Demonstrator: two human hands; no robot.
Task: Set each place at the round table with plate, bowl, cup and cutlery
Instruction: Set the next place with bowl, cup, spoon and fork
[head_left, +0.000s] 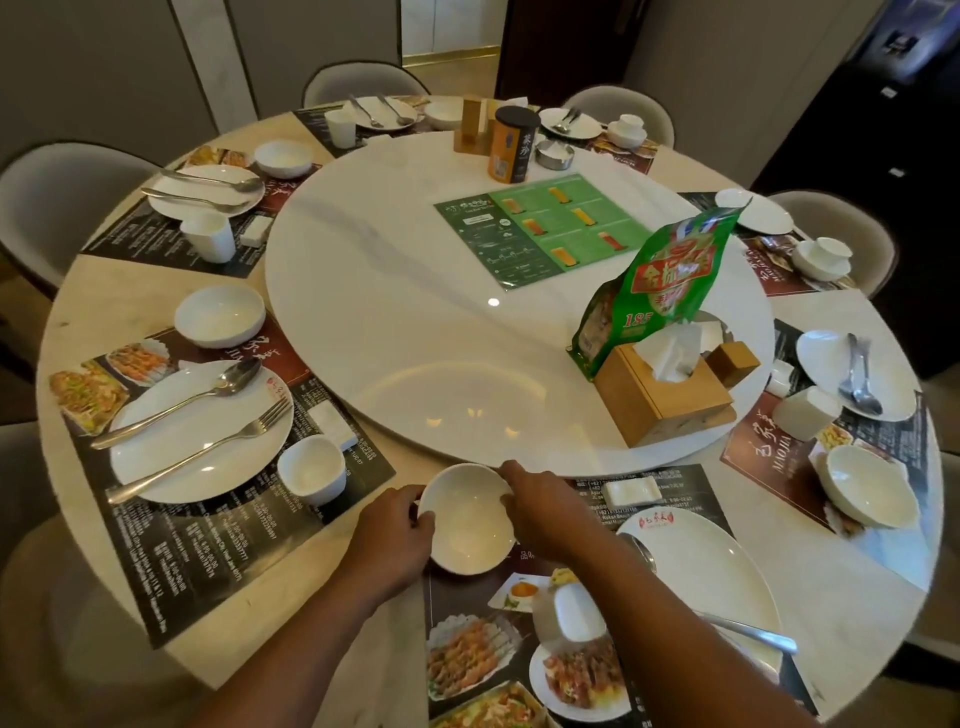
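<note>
At six o'clock the bowl (467, 519) is plain white. The turntable (415, 332) is white marble, faintly grey-veined, on a cream table (119, 296). Placemats (218, 561) are black and maroon with food photographs. A green bag (670, 270), red-and-gold lettered, stands at four o'clock; an orange-and-black tin (511, 148) at twelve.

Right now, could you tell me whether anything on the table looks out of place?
A green snack bag stands beside the tissue box on the turntable, and at the far right a cup sits inside its bowl, unlike nearer places.
</note>
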